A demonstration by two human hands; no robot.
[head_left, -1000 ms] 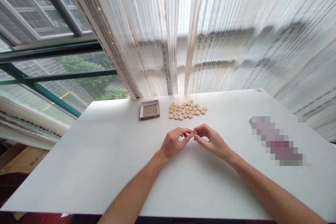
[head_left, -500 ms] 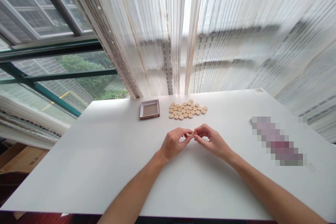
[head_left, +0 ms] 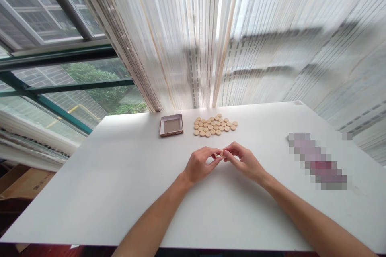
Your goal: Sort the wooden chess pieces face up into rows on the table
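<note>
Both of my hands meet over the middle of the white table point(head_left: 120, 192). My left hand point(head_left: 199, 164) and my right hand point(head_left: 245, 161) pinch one small round wooden disc point(head_left: 222, 153) between their fingertips, just above the tabletop. Its plain pale side faces the camera. Farther back lies a flat cluster of several similar wooden discs point(head_left: 214, 126), face down. To the left of the cluster sits a small square brown-rimmed box point(head_left: 171, 125), open and empty.
A blurred-out object point(head_left: 318, 160) lies on the table's right side. Striped sheer curtains point(head_left: 241, 36) hang behind the table's far edge. A window with green frames point(head_left: 54, 76) fills the left. Cardboard boxes point(head_left: 21, 182) stand on the floor at lower left.
The disc between my fingers has been turned: a red-marked face showed a second ago, now the plain side shows. My hands have stayed in place.
</note>
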